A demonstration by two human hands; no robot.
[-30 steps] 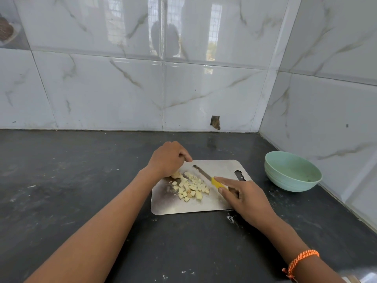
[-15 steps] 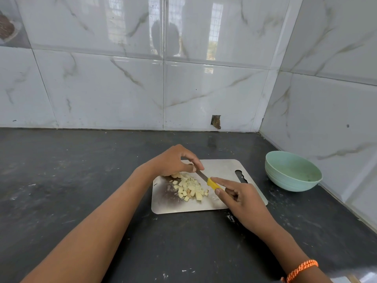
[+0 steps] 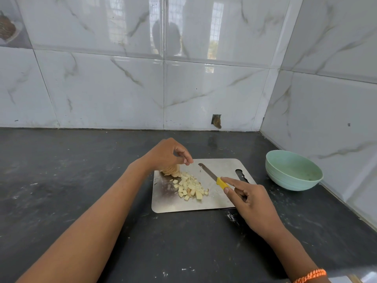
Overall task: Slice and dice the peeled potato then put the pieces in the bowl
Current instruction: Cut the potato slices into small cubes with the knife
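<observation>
your right hand (image 3: 253,203) grasps the yellow-handled serrated knife (image 3: 212,175); your left hand (image 3: 167,157) grips pale sliced potato (image 3: 172,171) on the steel board (image 3: 183,206), left of the empty mint bowl (image 3: 293,170). curled fingers near the blade risk a nick.

dark countertop (image 3: 81,180), marble wall tiles (image 3: 102,88)

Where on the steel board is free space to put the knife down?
Free: the board strip near its front edge, and the back right patch by the handle slot. Crowded: the middle-left, with potato dice and slices under the left hand.
</observation>
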